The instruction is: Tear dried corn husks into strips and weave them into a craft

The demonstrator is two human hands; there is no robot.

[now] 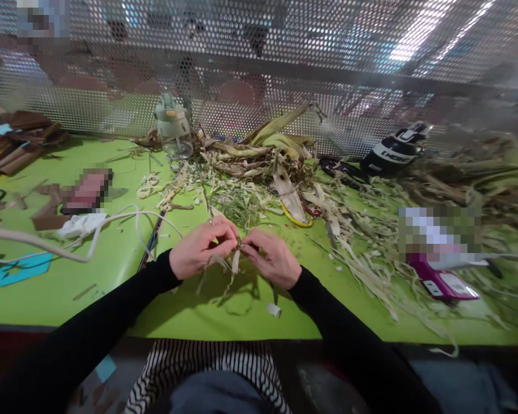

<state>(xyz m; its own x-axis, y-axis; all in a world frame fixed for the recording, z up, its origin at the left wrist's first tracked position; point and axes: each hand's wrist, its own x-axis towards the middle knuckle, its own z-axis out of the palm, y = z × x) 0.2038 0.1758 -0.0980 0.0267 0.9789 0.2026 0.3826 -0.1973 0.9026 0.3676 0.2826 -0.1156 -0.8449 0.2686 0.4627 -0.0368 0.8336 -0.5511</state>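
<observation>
My left hand [205, 247] and my right hand [273, 257] meet fingertip to fingertip above the green table [285, 316], near its front edge. Both pinch a thin piece of dried husk [235, 263], whose pale strips hang down between them. A ring shows on a left finger. Just beyond my hands lies a tangle of fine green strands [239, 210]. A small pale curl [274, 310] rests on the table below my right wrist.
Dried husks [250, 152] and shreds cover the table's back and right. Bottles [172, 129] [395, 150] stand or lean by the mesh panel. Phone [87, 191], white cable [60, 247] and blue tag [23, 269] lie left; a magenta object [444, 283] lies right.
</observation>
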